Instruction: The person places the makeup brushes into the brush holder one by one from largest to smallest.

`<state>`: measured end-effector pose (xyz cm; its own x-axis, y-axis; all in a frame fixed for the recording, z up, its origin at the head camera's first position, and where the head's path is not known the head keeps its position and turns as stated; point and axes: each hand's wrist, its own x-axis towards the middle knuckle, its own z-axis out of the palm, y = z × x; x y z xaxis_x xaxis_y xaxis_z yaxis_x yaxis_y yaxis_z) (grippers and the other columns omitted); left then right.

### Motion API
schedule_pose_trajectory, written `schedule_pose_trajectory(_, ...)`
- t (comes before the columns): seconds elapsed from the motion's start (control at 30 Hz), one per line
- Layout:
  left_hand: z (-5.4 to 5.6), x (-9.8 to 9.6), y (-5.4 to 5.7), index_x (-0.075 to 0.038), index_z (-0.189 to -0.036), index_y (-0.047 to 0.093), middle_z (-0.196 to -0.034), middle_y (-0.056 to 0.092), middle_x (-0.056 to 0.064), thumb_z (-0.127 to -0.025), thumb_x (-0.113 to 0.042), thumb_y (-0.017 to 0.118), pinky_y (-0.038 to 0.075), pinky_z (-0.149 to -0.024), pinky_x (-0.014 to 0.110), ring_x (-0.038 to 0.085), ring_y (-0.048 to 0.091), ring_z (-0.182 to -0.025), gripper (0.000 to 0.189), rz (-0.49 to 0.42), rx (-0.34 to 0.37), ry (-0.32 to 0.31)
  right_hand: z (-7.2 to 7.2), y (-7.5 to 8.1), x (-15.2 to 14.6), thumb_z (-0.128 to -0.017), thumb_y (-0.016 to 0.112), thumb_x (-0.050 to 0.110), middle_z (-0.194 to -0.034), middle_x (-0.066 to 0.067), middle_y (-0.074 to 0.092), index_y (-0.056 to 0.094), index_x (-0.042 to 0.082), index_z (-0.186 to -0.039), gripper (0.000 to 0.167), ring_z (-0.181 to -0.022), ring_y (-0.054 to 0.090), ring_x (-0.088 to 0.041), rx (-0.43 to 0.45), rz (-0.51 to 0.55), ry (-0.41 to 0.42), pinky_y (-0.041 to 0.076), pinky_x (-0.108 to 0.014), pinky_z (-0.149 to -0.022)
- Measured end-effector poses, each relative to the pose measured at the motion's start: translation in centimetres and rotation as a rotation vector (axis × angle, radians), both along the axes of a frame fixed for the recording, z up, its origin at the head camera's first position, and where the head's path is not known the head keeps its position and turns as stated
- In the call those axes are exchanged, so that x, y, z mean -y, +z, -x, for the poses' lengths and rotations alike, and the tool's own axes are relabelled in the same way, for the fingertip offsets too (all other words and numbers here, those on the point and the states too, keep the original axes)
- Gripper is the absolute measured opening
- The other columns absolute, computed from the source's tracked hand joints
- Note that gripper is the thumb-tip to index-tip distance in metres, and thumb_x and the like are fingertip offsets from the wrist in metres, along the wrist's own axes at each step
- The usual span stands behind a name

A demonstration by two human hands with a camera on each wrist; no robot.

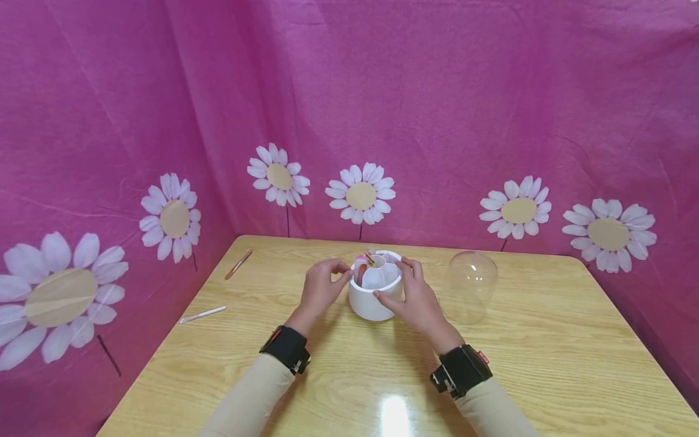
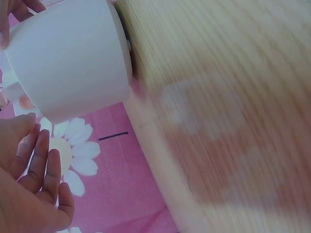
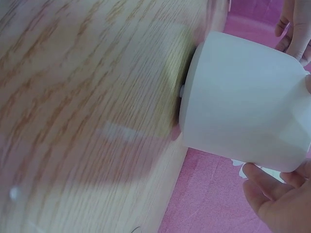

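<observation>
A round white cosmetics organizer with divided compartments and a central cup stands on the table. Inside its left part are a pinkish item and a brown one, and thin brown sticks rise from the cup. My right hand grips the right side of the organizer, thumb at the front and fingers over the rim. At the left rim is my left hand, its thumb and index fingertips close together; whether they pinch anything is hidden. The left wrist view shows the other fingers of the left hand loosely bent beside the organizer's wall.
A clear dome cover stands right of the organizer. Two makeup brushes lie at the table's left side: a brown one farther back and a white-handled one nearer. Pink cloth with daisies hangs behind the wooden table.
</observation>
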<state>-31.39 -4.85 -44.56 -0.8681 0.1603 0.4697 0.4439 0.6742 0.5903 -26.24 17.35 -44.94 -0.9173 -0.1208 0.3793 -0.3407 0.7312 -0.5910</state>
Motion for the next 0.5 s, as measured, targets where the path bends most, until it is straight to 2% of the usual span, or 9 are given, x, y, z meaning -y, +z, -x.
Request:
schedule_pose_trajectory(0.23,0.3,2.5,-0.8,-0.009,-0.093,0.077,-0.091,0.074,0.005,-0.093,-0.022,0.076,0.053,-0.085,0.043,0.026,0.067,-0.092,0.013,-0.035,0.007,0.011,0.1,0.0,0.2,-0.085,0.08,0.044,-0.151,-0.016,0.036,0.041,0.002,-0.15,0.086,-0.116,0.062,-0.043,-0.012,-0.009,-0.007,0.053,-0.057,-0.094)
schedule_pose_trajectory(0.4,0.9,6.0,-1.8,-0.008,-0.093,0.076,-0.091,0.075,0.008,-0.094,-0.022,0.074,0.055,-0.083,0.046,0.029,0.068,-0.092,0.015,-0.024,0.018,0.051,0.0,-0.1,0.1,-0.084,0.081,0.044,-0.149,-0.015,0.037,0.042,0.002,-0.149,0.086,-0.114,0.062,-0.042,-0.015,-0.024,-0.027,0.054,-0.056,-0.094)
schedule_pose_trajectory(0.5,1.4,8.5,-2.2,-0.005,-0.094,0.075,-0.091,0.074,0.011,-0.095,-0.021,0.074,0.055,-0.082,0.048,0.032,0.068,-0.091,0.016,-0.001,0.036,0.103,0.0,-0.2,0.1,-0.085,0.08,0.045,-0.149,-0.015,0.037,0.042,0.001,-0.148,0.086,-0.114,0.062,-0.041,-0.019,-0.028,-0.026,0.054,-0.055,-0.093)
